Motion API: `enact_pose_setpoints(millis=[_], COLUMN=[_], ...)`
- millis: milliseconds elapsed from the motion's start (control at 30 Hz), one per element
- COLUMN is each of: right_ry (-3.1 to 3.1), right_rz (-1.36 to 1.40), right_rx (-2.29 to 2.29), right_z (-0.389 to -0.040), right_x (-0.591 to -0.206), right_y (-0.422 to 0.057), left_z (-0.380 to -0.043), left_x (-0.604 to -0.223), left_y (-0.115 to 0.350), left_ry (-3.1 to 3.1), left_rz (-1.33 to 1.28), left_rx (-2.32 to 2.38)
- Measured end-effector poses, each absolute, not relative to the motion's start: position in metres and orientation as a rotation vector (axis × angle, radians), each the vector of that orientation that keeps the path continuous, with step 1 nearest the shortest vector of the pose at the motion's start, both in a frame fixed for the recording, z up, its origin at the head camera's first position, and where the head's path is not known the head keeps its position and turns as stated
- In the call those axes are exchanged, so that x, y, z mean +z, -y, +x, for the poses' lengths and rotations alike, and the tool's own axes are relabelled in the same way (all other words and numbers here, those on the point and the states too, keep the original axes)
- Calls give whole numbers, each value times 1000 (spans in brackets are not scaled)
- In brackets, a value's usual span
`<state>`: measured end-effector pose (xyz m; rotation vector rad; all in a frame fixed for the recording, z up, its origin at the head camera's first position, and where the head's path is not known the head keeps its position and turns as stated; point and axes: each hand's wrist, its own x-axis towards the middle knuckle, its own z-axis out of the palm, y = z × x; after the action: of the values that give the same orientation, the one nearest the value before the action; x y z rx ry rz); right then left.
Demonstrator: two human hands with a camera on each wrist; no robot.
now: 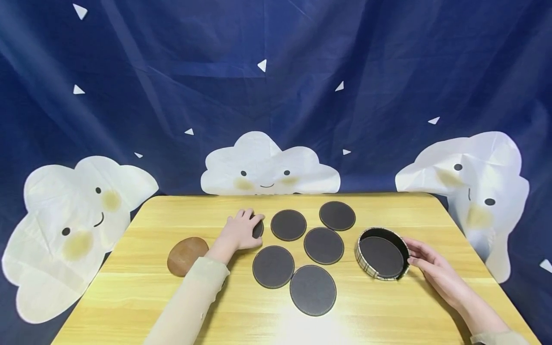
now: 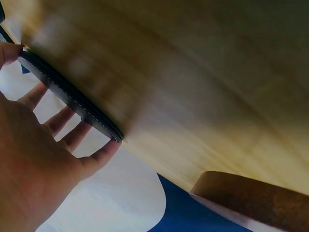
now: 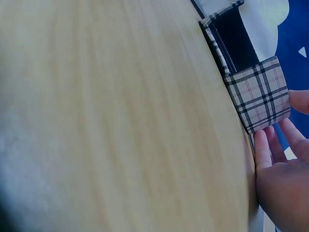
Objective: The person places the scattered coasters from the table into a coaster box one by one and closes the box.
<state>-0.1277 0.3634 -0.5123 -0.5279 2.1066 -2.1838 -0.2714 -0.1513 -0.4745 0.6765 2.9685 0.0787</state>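
The worktop (image 1: 129, 297) in front of me is pale wood-grain, its far corners rounded, with a bright glare (image 1: 312, 330) on its near side. Five dark round coasters (image 1: 288, 225) lie flat across the middle, the nearest two edge to edge. A sixth dark disc (image 1: 258, 229) sits partly hidden at a person's left fingers (image 2: 102, 155); left of it lies a brown rounded piece (image 1: 185, 257), while a plaid-walled round holder (image 1: 364, 262) stands upright toward the right
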Motion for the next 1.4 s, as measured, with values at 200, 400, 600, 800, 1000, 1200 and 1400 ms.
enact_pose_setpoints(millis=[200,400,600,800,1000,1200,1400], right_ry=[-2107,-2100,-2107,-2097,-2101,-2116,-2111], right_rz=[-528,-526,-526,-534,-536,-523,-542], right_rx=[-2186,-2193,-2185,-2187,-2190,-2181,-2184], right_z=[-128,-128,-128,-127,-128,-127,-127], right_x=[-511,-512,-512,-512,-512,-513,-513], right_y=[-363,-363,-363,-363,-363,-363,-363], left_z=[-272,-273,-274,-275,-276,-279,-279], left_x=[-477,-477,-474,-472,-473,-473,-472], left_y=[154,152,149,146,147,144,133], left_ry=[-3006,-3011,-3001,-3000,-3014,-3032,-3033], left_rz=[716,708,688,693,721,786,850], left_rx=[115,77,48,41,19,-28,-11])
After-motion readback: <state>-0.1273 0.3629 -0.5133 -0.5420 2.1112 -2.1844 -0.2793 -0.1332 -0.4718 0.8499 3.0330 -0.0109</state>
